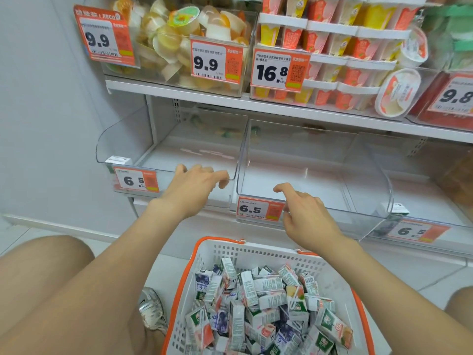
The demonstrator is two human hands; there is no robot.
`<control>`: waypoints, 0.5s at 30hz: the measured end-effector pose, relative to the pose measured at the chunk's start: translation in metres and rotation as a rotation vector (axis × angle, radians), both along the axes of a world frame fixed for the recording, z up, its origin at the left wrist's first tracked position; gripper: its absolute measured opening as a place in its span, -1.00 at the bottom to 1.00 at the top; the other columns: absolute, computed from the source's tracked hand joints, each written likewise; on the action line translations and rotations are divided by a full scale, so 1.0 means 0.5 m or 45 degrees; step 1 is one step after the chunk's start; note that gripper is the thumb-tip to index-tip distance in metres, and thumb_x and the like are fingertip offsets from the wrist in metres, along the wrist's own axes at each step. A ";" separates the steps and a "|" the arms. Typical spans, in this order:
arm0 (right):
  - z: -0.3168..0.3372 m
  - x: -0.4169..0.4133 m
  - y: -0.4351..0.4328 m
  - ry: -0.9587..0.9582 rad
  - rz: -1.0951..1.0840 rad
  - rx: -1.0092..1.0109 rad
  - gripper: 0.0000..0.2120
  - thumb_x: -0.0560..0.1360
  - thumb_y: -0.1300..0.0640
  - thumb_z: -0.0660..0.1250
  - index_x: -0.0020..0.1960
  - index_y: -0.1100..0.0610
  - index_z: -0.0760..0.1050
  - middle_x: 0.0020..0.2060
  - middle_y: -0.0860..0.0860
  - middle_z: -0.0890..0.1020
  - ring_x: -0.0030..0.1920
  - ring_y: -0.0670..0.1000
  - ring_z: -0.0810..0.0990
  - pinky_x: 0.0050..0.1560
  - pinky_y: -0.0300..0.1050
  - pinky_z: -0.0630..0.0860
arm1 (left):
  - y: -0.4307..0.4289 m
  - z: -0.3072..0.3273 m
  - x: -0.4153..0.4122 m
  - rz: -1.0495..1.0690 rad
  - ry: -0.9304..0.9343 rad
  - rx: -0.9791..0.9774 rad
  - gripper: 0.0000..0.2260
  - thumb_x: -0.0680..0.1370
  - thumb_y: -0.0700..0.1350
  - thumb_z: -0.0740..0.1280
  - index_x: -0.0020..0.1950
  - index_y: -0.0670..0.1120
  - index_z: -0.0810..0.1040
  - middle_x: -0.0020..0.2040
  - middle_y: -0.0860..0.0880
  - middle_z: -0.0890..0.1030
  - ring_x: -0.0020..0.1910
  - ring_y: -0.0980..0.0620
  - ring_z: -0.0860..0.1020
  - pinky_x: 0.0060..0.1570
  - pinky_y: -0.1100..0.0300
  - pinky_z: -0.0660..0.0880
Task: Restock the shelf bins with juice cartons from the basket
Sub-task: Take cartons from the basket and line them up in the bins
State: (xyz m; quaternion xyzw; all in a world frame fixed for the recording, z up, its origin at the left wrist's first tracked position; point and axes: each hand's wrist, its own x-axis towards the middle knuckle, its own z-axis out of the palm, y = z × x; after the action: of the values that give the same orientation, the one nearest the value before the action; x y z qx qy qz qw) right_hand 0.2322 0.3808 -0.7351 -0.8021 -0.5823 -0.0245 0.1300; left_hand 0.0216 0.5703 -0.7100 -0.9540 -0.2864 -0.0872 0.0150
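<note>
You're basically at square one: shelf bins look bare, basket is heaped with juice cartons, and your left hand and right hand hover loose-fingered, holding nothing.

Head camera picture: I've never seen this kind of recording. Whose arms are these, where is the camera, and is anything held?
No machine here: a person wears the camera on their head, looking down at their own arms. The left hand and right hand reach to the fronts of two clear shelf bins; neither holds a carton, and whether the fingers grip the bins is unclear. Below sits a white basket full of juice cartons.
</note>
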 end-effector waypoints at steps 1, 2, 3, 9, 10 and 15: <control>-0.001 0.001 0.000 0.005 0.001 0.004 -0.44 0.54 0.31 0.25 0.48 -0.01 0.25 -0.01 0.04 0.65 -0.01 0.17 0.58 0.05 0.06 0.41 | -0.004 -0.005 -0.001 -0.010 0.018 -0.009 -0.31 0.34 -0.54 0.07 0.20 0.18 0.35 0.02 0.10 0.54 0.03 -0.03 0.43 0.06 -0.02 0.30; -0.002 0.003 0.000 0.013 0.002 0.009 -0.44 0.54 0.31 0.25 0.47 -0.01 0.25 -0.03 0.04 0.65 -0.02 0.17 0.58 0.05 0.06 0.42 | -0.008 -0.009 -0.002 -0.021 0.041 -0.017 -0.31 0.35 -0.54 0.07 0.20 0.18 0.35 0.04 0.09 0.54 0.04 -0.04 0.44 0.07 -0.03 0.30; -0.003 0.004 0.000 0.019 0.003 0.012 -0.44 0.53 0.33 0.25 0.47 -0.01 0.25 -0.04 0.03 0.64 -0.04 0.17 0.58 0.04 0.07 0.43 | -0.013 -0.014 -0.004 -0.029 0.065 -0.016 -0.31 0.34 -0.54 0.05 0.22 0.17 0.35 0.04 0.09 0.54 0.05 -0.04 0.45 0.07 -0.03 0.30; -0.006 0.005 0.001 -0.008 0.051 0.004 -0.38 0.51 0.39 0.22 0.46 -0.05 0.20 -0.02 0.01 0.64 -0.09 0.16 0.56 0.00 0.05 0.34 | -0.032 -0.020 -0.013 -0.012 0.130 -0.037 -0.40 0.43 -0.47 0.11 0.26 0.15 0.34 0.08 0.08 0.57 0.10 -0.07 0.48 0.24 -0.13 0.27; -0.008 0.002 0.002 -0.029 0.057 0.007 -0.37 0.51 0.40 0.23 0.46 -0.05 0.19 0.01 0.01 0.64 -0.08 0.15 0.56 0.02 0.06 0.34 | -0.034 -0.017 -0.013 0.013 0.149 -0.079 -0.45 0.48 -0.44 0.13 0.26 0.14 0.36 0.09 0.08 0.59 0.13 -0.08 0.48 0.28 -0.16 0.26; -0.008 0.003 0.001 -0.024 0.108 0.024 -0.33 0.49 0.42 0.22 0.45 -0.08 0.15 0.00 0.02 0.65 -0.07 0.17 0.56 0.00 0.05 0.31 | -0.068 -0.011 0.005 0.168 -0.228 -0.211 -0.83 0.65 -0.10 0.22 0.24 0.04 0.40 0.09 0.02 0.61 0.10 -0.13 0.52 0.12 -0.09 0.36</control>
State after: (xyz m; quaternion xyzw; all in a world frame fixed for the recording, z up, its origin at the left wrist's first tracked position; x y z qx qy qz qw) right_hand 0.2335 0.3811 -0.7390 -0.7752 -0.6167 -0.0320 0.1330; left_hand 0.0242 0.5363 -0.7156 -0.9195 -0.3549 -0.1470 -0.0838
